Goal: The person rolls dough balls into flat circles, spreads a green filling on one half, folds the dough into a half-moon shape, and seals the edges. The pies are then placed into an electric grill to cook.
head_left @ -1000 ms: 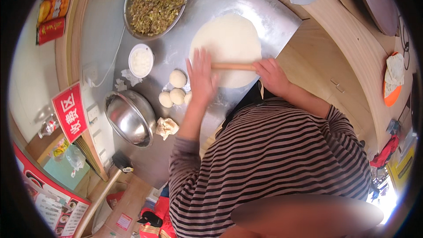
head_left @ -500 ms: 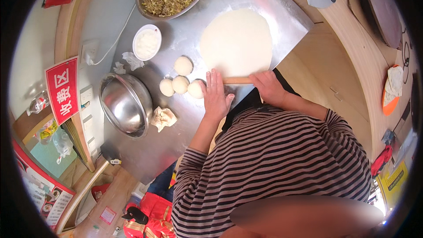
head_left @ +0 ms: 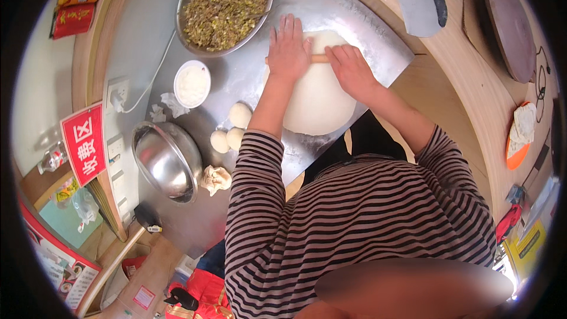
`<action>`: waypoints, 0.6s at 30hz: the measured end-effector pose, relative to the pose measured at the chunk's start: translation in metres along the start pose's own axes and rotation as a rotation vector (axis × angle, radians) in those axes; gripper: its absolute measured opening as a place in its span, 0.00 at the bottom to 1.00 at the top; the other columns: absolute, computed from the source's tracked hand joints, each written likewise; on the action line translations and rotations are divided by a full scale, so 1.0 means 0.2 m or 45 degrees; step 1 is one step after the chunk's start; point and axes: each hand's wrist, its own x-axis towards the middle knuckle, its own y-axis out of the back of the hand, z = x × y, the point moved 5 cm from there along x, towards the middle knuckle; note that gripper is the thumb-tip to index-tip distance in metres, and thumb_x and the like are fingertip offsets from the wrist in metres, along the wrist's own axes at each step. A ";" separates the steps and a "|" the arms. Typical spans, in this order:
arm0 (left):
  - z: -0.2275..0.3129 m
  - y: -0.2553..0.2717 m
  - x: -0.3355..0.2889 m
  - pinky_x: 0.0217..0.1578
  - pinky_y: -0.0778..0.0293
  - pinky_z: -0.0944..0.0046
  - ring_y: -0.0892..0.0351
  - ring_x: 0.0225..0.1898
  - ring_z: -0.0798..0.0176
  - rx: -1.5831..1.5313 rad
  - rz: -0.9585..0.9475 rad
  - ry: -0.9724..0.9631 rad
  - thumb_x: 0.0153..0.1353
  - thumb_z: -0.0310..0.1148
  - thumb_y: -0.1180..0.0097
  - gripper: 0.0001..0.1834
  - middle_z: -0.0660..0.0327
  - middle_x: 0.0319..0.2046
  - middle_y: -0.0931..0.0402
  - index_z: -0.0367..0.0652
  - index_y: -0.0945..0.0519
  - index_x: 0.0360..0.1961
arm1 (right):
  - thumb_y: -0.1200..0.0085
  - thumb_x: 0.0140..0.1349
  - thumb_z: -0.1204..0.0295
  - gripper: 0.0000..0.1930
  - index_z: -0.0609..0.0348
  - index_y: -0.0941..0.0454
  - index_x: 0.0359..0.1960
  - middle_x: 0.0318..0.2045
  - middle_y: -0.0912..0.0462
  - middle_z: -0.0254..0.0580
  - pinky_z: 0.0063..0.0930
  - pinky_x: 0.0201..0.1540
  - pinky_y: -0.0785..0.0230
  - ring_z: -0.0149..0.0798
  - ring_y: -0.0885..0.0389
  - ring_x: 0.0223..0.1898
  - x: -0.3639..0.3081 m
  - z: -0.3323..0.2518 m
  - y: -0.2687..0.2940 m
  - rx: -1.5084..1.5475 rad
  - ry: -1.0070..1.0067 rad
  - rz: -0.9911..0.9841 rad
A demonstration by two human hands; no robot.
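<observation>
A wooden rolling pin (head_left: 319, 58) lies across the far part of a wide, thin sheet of dough (head_left: 319, 109) on a floured metal tabletop. My left hand (head_left: 289, 50) rests flat over the pin's left part, its fingers stretched out and pointing away. Bent over the pin's right end are the fingers of my right hand (head_left: 352, 72). Left of the sheet sit several dough balls (head_left: 240, 115), partly hidden by my left forearm. A white bowl of pale, soft-looking contents (head_left: 192, 84) stands farther left.
A metal bowl of chopped filling (head_left: 221, 12), with utensils in it, stands at the far side. An empty steel bowl (head_left: 168, 162) tilts near the left wall beside a crumpled cloth-like piece (head_left: 216, 180). A scraper (head_left: 416, 3) and round dark pan (head_left: 508, 26) lie right.
Both hands and the rolling pin have moved away from me, from the near edge of the dough sheet to its far part. The sheet's far end is now under the hands.
</observation>
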 end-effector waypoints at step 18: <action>0.01 0.02 0.08 0.72 0.54 0.38 0.47 0.74 0.40 -0.142 0.187 0.102 0.61 0.40 0.43 0.40 0.43 0.71 0.42 0.31 0.40 0.70 | 0.44 0.58 0.78 0.17 0.59 0.20 0.51 0.46 0.21 0.44 0.39 0.53 0.30 0.49 0.25 0.50 0.28 0.50 0.01 0.343 0.063 0.118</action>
